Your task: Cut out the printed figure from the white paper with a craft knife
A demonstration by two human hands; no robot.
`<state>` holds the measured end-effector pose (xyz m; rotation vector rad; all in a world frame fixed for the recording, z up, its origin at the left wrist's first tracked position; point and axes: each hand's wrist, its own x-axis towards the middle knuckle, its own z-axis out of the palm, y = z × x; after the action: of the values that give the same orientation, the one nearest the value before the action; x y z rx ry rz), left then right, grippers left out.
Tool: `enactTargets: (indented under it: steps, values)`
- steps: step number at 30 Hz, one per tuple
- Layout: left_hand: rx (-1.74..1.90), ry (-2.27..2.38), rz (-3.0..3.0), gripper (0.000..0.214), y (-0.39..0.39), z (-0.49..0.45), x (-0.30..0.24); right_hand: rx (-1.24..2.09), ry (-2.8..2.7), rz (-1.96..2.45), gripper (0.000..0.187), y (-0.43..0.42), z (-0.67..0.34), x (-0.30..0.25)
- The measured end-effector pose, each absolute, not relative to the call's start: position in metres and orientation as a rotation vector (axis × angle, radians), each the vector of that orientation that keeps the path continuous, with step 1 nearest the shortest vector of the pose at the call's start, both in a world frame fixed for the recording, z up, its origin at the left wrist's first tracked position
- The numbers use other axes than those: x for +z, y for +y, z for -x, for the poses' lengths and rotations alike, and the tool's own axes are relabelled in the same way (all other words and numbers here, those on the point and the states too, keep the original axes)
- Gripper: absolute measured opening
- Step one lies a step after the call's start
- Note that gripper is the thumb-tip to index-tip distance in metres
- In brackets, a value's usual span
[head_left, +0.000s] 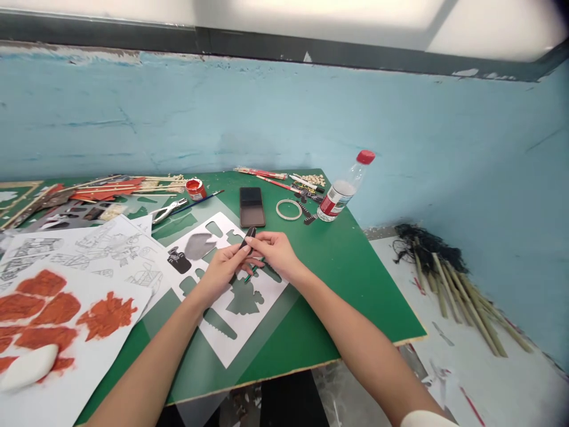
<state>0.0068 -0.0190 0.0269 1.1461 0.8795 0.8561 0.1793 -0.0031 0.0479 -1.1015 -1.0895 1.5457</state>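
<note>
Over the table, my left hand (222, 271) and my right hand (281, 256) meet, fingers closed on a small black cut-out piece (249, 236). Its upper end sticks out above the fingertips; the rest is covered by them. A thin green stick-like thing (250, 275) shows just below the fingers, and I cannot tell whether the right hand grips it. Beneath both hands lies a white sheet with cut-out shapes (226, 353), green showing through its holes. On its left part rest a black cut-out figure (179, 261) and a grey paper piece (198, 245).
A phone (252, 207), a tape roll (288, 210) and a bottle with a red cap (340, 196) stand or lie beyond my hands. Pliers (169, 210), a red paint jar (195, 190), drawings (113, 252) and a red-painted sheet (111, 356) are leftward. Bamboo sticks (462, 296) lie on the floor.
</note>
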Motion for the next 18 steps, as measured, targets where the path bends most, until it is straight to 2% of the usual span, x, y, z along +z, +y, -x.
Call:
enactTargets:
  steps: [6,11,18]
  values:
    - [0.859,0.859,-1.160,0.040,-0.021,-0.008,0.033,1.578,-0.956,1.091,0.053,0.001,-0.180,0.044]
    - [0.857,0.847,-1.128,0.049,-0.025,-0.006,0.039,1.489,-0.845,1.076,0.047,0.010,-0.191,0.048]
    - [0.866,0.895,-1.110,0.045,-0.025,-0.007,0.035,1.474,-0.830,1.062,0.060,0.008,-0.189,0.053]
